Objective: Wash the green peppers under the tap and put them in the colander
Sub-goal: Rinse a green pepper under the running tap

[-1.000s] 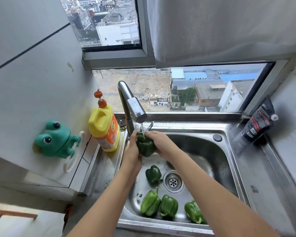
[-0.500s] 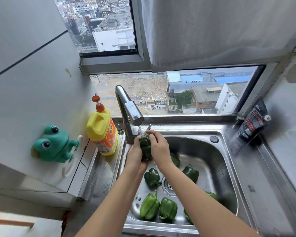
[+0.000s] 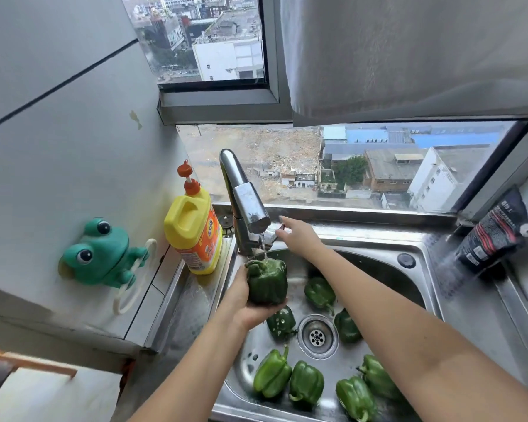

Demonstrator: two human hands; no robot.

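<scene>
My left hand [image 3: 247, 303] cups a dark green pepper [image 3: 267, 281] from below, under the thin stream of water from the steel tap [image 3: 244, 200]. My right hand [image 3: 299, 236] has its fingers stretched out at the tap's lever [image 3: 277, 233], just behind the spout. Several more green peppers [image 3: 305, 386] lie on the bottom of the steel sink [image 3: 375, 263], around the drain [image 3: 317, 335]. No colander is in view.
A yellow detergent bottle [image 3: 193, 231] with an orange pump stands left of the tap. A green frog holder [image 3: 102, 254] hangs on the left wall. A black pouch [image 3: 494, 231] leans in the right corner. A window and a grey curtain [image 3: 409, 53] are behind the sink.
My right hand has let go of the pepper and moved up to the tap's lever. My left hand alone now holds the pepper, a little lower under the spout.
</scene>
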